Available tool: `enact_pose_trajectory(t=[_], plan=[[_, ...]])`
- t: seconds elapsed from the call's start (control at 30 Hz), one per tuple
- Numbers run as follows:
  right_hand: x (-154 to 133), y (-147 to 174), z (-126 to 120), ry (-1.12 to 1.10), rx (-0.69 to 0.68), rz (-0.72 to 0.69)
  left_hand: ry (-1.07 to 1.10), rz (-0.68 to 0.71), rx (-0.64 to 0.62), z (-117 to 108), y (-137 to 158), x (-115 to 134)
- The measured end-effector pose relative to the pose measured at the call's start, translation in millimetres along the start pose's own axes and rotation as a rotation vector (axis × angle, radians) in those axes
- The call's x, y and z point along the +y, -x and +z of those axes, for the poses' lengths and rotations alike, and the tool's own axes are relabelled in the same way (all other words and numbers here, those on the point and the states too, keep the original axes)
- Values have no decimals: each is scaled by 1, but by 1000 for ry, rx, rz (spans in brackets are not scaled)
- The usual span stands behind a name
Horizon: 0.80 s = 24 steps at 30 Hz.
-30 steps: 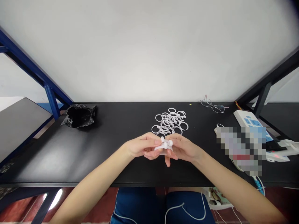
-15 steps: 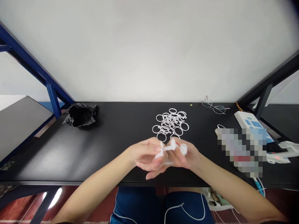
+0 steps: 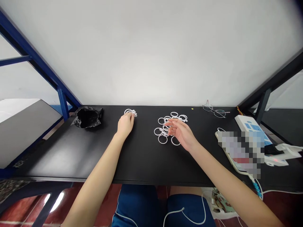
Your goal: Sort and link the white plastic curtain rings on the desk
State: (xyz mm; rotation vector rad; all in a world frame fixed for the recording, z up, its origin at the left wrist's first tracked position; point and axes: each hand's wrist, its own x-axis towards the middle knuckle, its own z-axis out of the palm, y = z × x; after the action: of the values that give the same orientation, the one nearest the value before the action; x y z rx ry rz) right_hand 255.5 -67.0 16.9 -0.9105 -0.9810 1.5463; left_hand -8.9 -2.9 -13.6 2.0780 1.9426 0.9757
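Note:
Toward the back of the black table, my left hand (image 3: 125, 125) is closed with its fingertips on a small bunch of white plastic rings (image 3: 128, 110). Small knobs show at the right side of that bunch. My right hand (image 3: 183, 133) hovers over a loose pile of similar white rings (image 3: 163, 139), fingers stretched out and slightly apart, with nothing seen in them. Part of the pile is hidden behind these fingers, and I cannot tell whether they touch it.
A crumpled black plastic bag (image 3: 88, 118) stands open at the left. Wire-framed glasses (image 3: 219, 113) lie at the back right. A phone (image 3: 227, 154) with a cable and a white power strip (image 3: 251, 124) are on the right. Blue metal posts (image 3: 62, 101) frame the left side.
My hands have parted. The left has moved away to the back left with white rings; the right has moved forward over the pile and no longer holds the white pieces.

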Motion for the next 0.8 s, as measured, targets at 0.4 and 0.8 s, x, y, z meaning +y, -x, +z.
enact_pose_trajectory(t=[0.4,0.8], plan=[[2,-1,1,105,133,-103,-119,67,65,-19,18,36],[3,-5,-3,68,232,-93,-105,287,-453,14,52,73]])
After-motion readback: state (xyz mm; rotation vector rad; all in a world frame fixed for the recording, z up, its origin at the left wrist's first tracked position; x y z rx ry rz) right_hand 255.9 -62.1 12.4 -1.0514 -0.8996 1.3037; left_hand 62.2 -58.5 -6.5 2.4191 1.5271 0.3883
